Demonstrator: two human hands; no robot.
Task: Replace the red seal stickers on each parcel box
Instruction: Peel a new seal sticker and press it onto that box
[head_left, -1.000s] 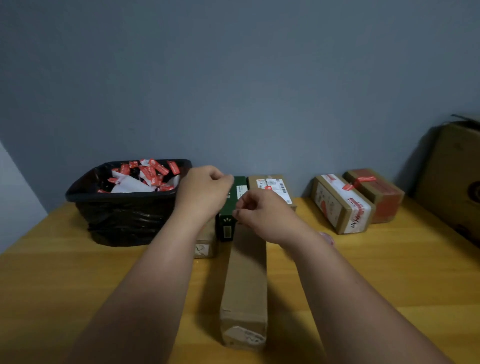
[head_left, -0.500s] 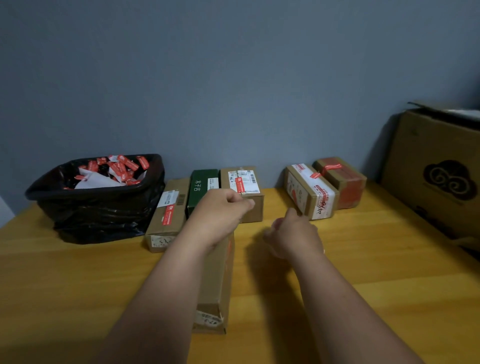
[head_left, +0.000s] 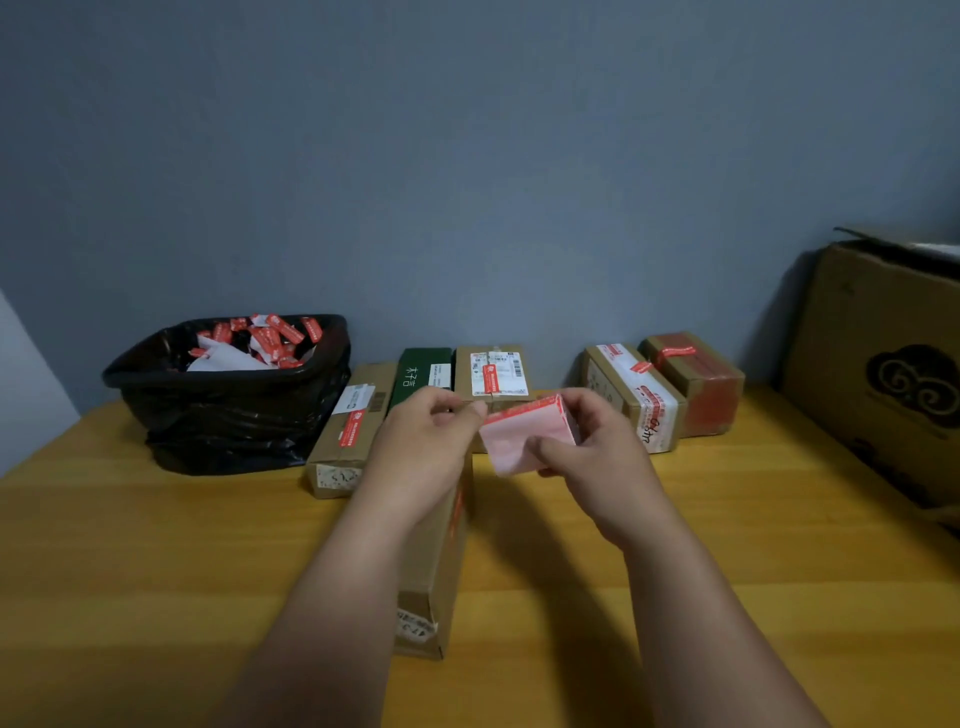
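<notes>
Head cam shot: right hand (head_left: 592, 447) is curled around a small pink-backed stack of red seal stickers (head_left: 524, 434), thumb across the front of it. Left hand (head_left: 431, 436) meets it at the stack's upper left corner, fingertips pinched there; looks like it's nipping the edge of the top sticker, but it's too blurry to be sure.

Right under the left forearm lies a long narrow brown cardboard parcel box (head_left: 434, 571), with a red strip just showing along its right top edge. Just left of the left hand sits a brown cardboard box with a white label and red sticker (head_left: 350, 431). Behind both hands are a dark green box (head_left: 423, 371) and a brown box with a barcode label and red sticker (head_left: 491, 371), side by side. Past the right hand stand a brown box wrapped in white tape (head_left: 631, 397) and a brown box with red tape (head_left: 693, 382), touching each other.

Far left of the hands is a black plastic-lined bin full of peeled red stickers (head_left: 228, 395). Far right, a large open brown carton (head_left: 883, 364). Everything's on a yellow wooden table (head_left: 156, 571).
</notes>
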